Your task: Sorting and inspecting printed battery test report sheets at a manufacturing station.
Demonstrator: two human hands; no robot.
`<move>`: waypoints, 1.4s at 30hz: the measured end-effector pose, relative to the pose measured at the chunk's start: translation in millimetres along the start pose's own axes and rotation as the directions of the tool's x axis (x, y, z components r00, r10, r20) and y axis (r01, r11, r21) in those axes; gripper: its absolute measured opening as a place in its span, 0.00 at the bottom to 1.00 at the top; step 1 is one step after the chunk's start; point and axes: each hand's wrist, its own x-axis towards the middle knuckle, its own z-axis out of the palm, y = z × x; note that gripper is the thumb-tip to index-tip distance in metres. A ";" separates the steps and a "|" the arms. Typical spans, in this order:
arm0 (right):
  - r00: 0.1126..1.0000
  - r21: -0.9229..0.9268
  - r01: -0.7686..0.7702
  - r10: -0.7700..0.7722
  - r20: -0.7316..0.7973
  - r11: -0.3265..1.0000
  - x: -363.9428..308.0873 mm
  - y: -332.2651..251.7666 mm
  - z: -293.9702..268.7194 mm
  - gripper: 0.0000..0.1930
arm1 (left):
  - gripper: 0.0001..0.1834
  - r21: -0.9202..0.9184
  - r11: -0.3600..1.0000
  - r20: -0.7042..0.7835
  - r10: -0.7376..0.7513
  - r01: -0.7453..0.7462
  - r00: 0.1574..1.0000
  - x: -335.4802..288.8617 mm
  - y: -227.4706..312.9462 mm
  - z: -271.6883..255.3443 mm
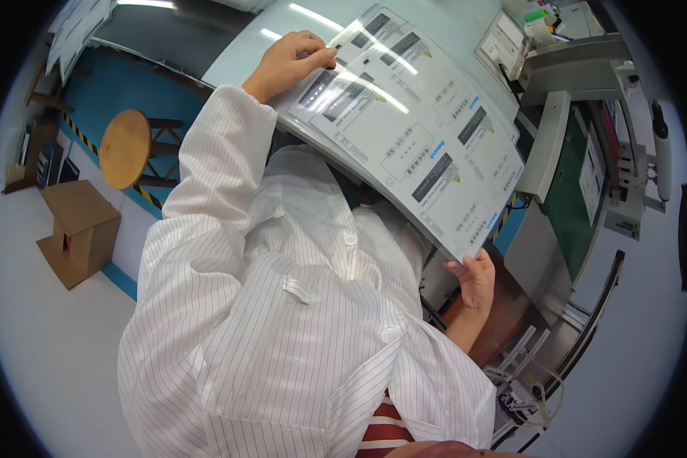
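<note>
A large glossy sheet, printed with several panels of black blocks, small blue marks and fine lines, lies slanted over the table edge in front of me. More pale sheets or a board show under its near edge. My left hand is closed at the sheet's far left edge, fingers curled and thumb pressed toward them. At the near right corner, my right hand pinches the sheet's edge, the thumb and fingers partly hidden by the corner. Both arms come from a white pinstriped coat.
A pale glossy table lies under the sheet. Equipment with a green surface and a metal frame stands to the right. On the left are a round wooden stool and a cardboard box. A tape roll is at the far right.
</note>
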 end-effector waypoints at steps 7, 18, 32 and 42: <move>0.994 -0.287 0.063 -0.085 -0.064 0.956 8.1 -17.4 28.2 0.14 | 0.15 0.042 0.998 -0.111 0.044 -0.040 0.993 -3.9 -6.0 -0.7; 0.995 -0.356 0.068 -0.091 -0.048 0.932 18.7 -29.8 36.0 0.16 | 0.14 0.103 0.990 -0.178 0.112 -0.095 0.978 -0.8 11.3 10.7; 0.896 -0.464 0.066 -0.257 -0.363 0.884 9.7 -0.1 32.2 0.24 | 0.16 0.333 0.933 -0.086 0.173 -0.136 0.981 5.0 26.6 22.3; 0.814 -0.511 0.185 -0.422 -0.399 0.840 12.0 25.9 31.8 0.16 | 0.17 0.247 0.964 -0.092 0.121 -0.095 0.988 6.9 9.9 18.9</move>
